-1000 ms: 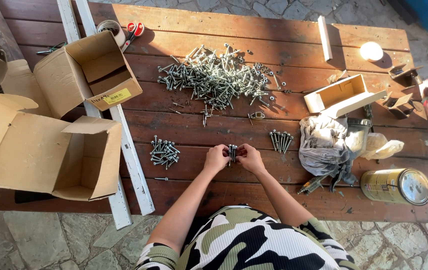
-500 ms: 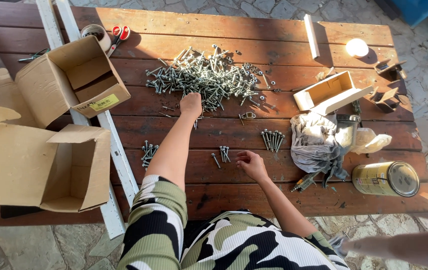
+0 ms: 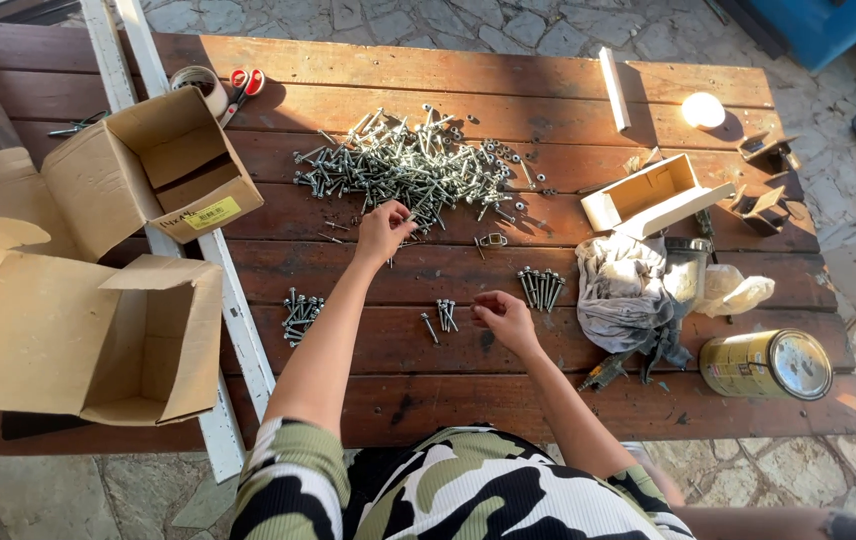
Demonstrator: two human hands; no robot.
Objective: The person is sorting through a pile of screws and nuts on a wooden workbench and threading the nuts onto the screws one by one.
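Bright, glinting metal screws (image 3: 413, 165) heaped at twelve o'clock on a reddish, matt, grainy wooden table (image 3: 368, 400). Matt brown cardboard boxes (image 3: 78, 330) at nine o'clock. Crumpled grey cloth (image 3: 618, 295) and glossy gold metal tin (image 3: 763, 365) at three o'clock.

The left hand (image 3: 384, 228) reaches to the near edge of the big loose pile of silver metal screws (image 3: 410, 165) on the brown wooden plank table (image 3: 368, 400). The right hand (image 3: 504, 318) rests nearer the body; just left of its fingers lies a small cluster of screws (image 3: 444, 315), another bundle (image 3: 541, 287) just beyond them to the right. Well left of both hands stand two open cardboard boxes (image 3: 148, 170). Right of the right hand's fingers lie a crumpled grey rag (image 3: 620, 295) and a round yellow tin can (image 3: 766, 365) on its side.
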